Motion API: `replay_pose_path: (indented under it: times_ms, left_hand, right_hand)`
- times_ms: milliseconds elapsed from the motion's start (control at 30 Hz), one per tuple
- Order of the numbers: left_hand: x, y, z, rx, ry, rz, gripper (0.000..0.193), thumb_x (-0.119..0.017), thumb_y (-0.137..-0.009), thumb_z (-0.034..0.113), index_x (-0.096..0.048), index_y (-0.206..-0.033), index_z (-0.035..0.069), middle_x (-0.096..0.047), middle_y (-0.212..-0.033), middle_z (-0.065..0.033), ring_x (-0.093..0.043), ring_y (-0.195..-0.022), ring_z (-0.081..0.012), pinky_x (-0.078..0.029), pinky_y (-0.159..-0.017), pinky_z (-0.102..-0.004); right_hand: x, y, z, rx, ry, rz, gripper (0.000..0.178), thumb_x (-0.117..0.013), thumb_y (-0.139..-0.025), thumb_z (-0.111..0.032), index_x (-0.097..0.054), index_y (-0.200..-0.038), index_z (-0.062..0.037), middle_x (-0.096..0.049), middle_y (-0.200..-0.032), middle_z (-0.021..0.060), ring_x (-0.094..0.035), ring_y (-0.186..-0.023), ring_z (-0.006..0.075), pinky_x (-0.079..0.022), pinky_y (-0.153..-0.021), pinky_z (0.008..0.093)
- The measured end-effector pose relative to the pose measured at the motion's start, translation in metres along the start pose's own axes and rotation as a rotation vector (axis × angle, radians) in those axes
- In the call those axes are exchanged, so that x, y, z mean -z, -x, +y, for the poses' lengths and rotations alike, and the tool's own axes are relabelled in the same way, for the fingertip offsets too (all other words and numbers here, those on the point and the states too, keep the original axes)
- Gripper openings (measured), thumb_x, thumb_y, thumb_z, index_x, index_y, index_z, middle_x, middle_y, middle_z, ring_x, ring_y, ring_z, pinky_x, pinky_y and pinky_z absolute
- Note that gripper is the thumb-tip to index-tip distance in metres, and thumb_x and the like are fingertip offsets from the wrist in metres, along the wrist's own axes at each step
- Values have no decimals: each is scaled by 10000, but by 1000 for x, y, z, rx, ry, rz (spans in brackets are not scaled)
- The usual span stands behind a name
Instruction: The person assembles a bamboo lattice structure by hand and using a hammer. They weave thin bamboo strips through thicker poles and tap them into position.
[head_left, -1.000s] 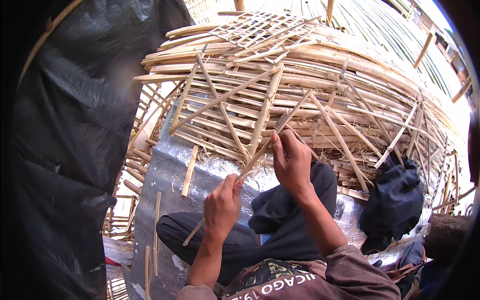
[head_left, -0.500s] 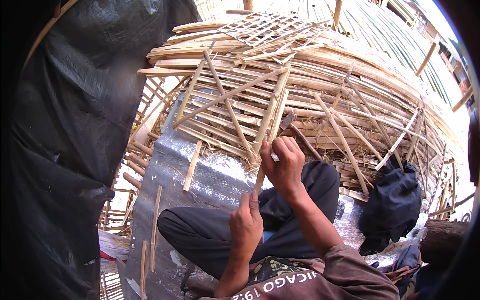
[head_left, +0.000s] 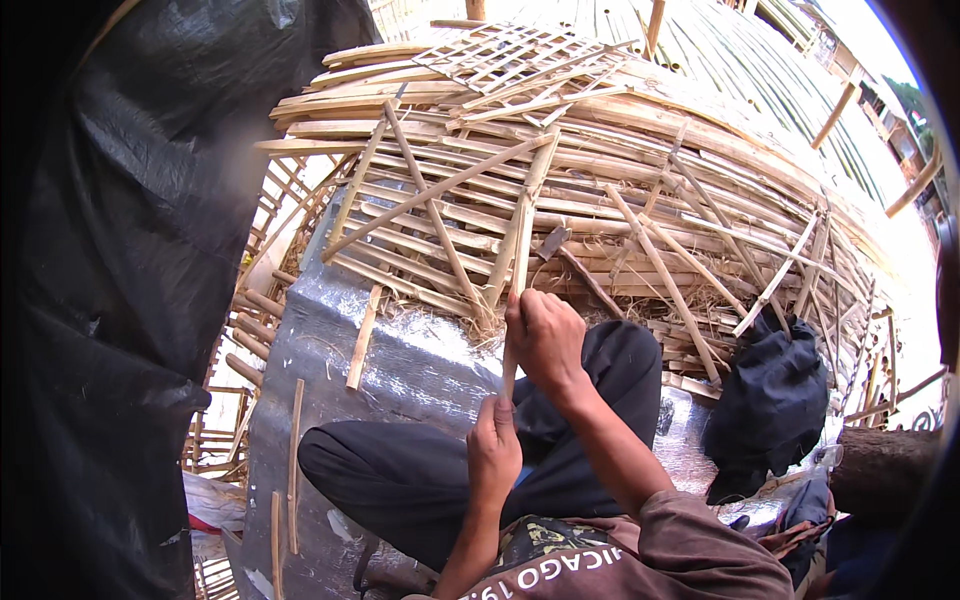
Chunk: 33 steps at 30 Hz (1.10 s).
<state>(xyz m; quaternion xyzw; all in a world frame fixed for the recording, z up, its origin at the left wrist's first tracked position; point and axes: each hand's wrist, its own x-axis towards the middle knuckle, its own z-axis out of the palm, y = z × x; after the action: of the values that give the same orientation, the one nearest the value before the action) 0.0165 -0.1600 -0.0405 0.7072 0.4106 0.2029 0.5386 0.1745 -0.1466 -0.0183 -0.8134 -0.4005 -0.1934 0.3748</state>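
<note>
My left hand is closed around the near end of a bamboo strip above my lap. Farther up the strip, my right hand grips it with curled fingers. From there the strip runs away from me, along the right side of a slatted bamboo panel with crossed braces on top. Whether strip and panel touch, I cannot tell. Just right of the strip lies a tool with a dark metal head and a wooden handle, like a hammer.
Split bamboo lengths are piled beyond, with a small lattice on top. Loose strips lie on the silvery sheet at left. A black tarp hangs far left. A dark bag sits at right.
The whole view has shifted slightly. My right hand has slid a little nearer to me, and the strip's far part now lines up more closely with the panel's side. Both hands keep their grip.
</note>
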Motion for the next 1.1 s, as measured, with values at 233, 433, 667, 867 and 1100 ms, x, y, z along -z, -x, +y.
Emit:
replay_pose_path:
  times_ms: [233,433,667,867,1100]
  left_hand:
    - [-8,-5,-29,389,425,-145,367,-356,-1043,427,-474,-880,120,-333,-557,61,-254,-393,-13,-195,-357,-204]
    - [-10,-7,-39,485,467,-145,362,-362,-1041,429,-474,-883,123,-328,-561,63,-250,-396,-12,-187,-363,-201]
    - [-10,-6,-40,467,472,-137,445,-393,-1025,472,-531,-854,85,-390,-596,49,-350,-469,-33,-276,-413,-209]
    - [-20,1,-54,353,453,-132,428,-399,-1017,491,-507,-858,109,-348,-558,69,-279,-414,-8,-213,-374,-195]
    - [-19,8,-61,279,430,-124,454,-413,-1015,488,-522,-841,83,-348,-555,65,-299,-443,-16,-228,-396,-207]
  right_hand:
    - [-40,32,25,99,36,-282,155,-609,-813,-146,-539,-705,-59,-593,-606,126,-615,-572,291,-471,-522,420]
    - [-57,36,35,191,136,-441,162,-586,-806,-133,-552,-681,-34,-601,-568,156,-632,-521,278,-489,-495,420]
    - [-47,7,51,337,34,-530,177,-591,-813,-149,-550,-702,-18,-575,-525,135,-626,-496,306,-498,-469,419]
    - [-35,6,64,497,8,-474,212,-635,-825,-180,-527,-729,-25,-549,-543,90,-629,-548,269,-515,-513,391]
    - [-9,-22,61,573,134,-371,426,-737,-669,-368,-590,-875,-26,-590,-770,110,-596,-816,256,-484,-765,416]
